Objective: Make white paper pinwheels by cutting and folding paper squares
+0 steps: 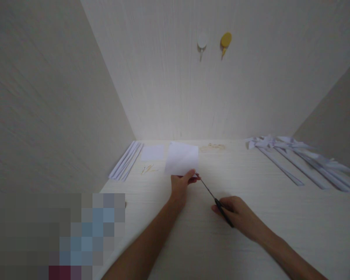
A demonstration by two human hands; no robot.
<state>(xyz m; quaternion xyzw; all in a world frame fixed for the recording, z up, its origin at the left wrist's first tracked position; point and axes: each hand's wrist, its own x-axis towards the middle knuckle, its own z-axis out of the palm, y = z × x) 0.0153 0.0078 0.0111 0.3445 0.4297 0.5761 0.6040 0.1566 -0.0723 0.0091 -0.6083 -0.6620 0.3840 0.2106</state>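
Note:
My left hand (183,185) pinches the lower right corner of a sheet of white paper (182,158) between thumb and fingers. The sheet is raised towards me over the table. Closed around a black handle, my right hand (236,216) holds a thin tool (207,188) with a long, slim dark shaft; its exact kind I cannot make out. The shaft points up and left, and its tip meets the paper's corner by my left fingertips. Whether the tip touches or passes the paper is unclear.
Left of the paper lie a flat white sheet (152,153), several folded paper strips (126,160) and small thin sticks (148,168). Beige bits (216,147) lie behind. White paper pieces with long stems (288,167) occupy the right. Walls enclose the table; a white hook (202,41) and yellow hook (226,40) hang there.

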